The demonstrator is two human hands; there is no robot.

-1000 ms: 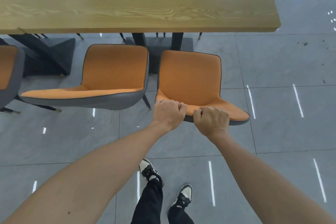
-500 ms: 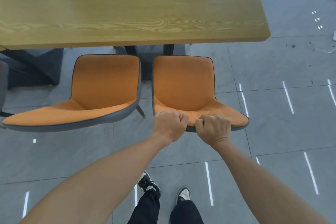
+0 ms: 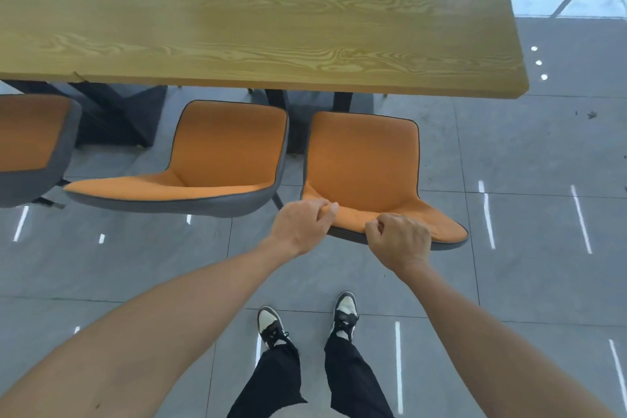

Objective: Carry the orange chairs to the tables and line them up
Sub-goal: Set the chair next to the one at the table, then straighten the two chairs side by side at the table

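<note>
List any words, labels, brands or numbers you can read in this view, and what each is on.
None can be read. The wooden table top, the orange upholstered chairs and the grey floor tiles show no print. The black-and-white sneakers show no legible logo; the white floor streaks are light reflections, not markings.

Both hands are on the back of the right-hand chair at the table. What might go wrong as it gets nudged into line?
1. The held chair sits close beside the middle chair; a sideways nudge may knock the shells together.
2. Left hand and right hand both grip near the backrest's left end, so a push could swivel the chair out of line.
3. Pushed further, the seat could meet the table legs behind it.
</note>
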